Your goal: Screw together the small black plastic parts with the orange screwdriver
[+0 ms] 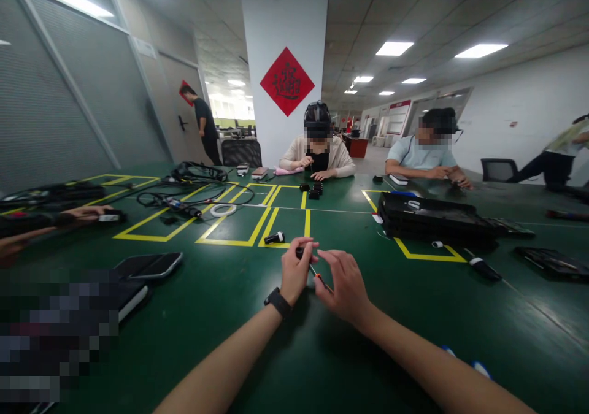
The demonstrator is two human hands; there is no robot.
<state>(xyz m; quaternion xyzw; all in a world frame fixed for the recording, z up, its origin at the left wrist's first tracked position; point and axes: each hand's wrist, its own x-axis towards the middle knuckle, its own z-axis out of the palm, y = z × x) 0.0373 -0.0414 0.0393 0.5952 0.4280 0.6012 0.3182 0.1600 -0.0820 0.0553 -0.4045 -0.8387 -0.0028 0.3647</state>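
Your left hand [297, 267] grips a small black cylindrical part [300, 253] above the green counter [257, 340], while your right hand [343, 282] pinches a thin orange-tipped screwdriver [316, 274] against it

1. One head-worn view looks forward and slightly down from just above the grip, close over the two hands.
2. It faces across the green felt-topped table [257, 340] toward the white pillar [285, 34] far beyond the grip.
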